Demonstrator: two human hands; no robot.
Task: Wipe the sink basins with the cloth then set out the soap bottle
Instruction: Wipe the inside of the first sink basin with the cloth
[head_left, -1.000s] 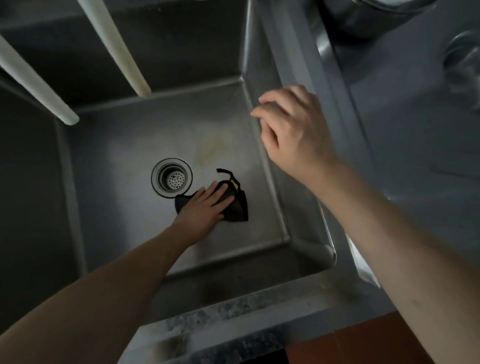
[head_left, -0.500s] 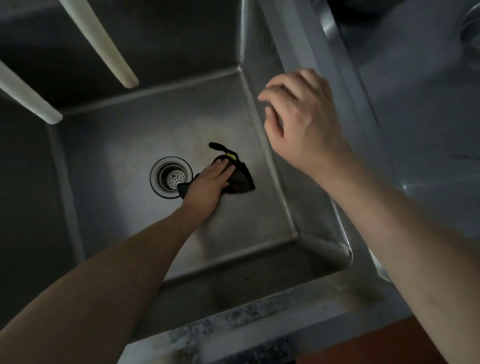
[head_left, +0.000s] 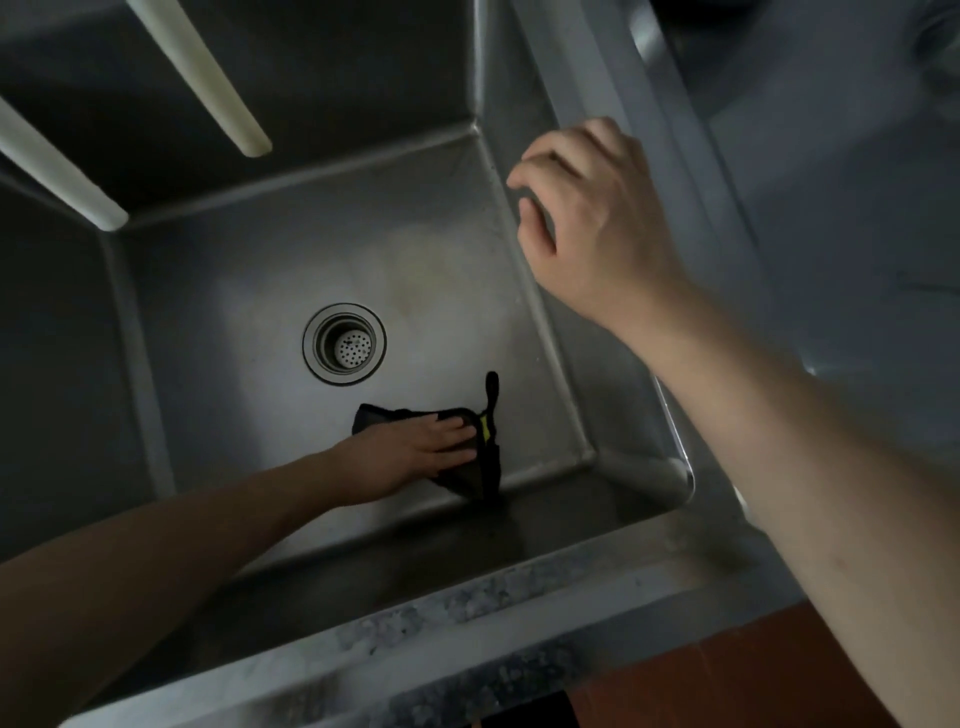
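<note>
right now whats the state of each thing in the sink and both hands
cloth: bunched, flat on the basin floor by the front wall, under the left hand
left hand: fingers straight, pressing the cloth
right hand: loosely curled, holding nothing
drain: uncovered, strainer in
basin: no standing water

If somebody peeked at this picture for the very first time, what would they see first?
Probably the left hand pressing a black cloth flat on the floor of the steel sink basin, near its front wall. Next, the round drain strainer just behind the cloth. Then the big right hand, fingers loosely curled and holding nothing, up by the basin's right rim.
</note>
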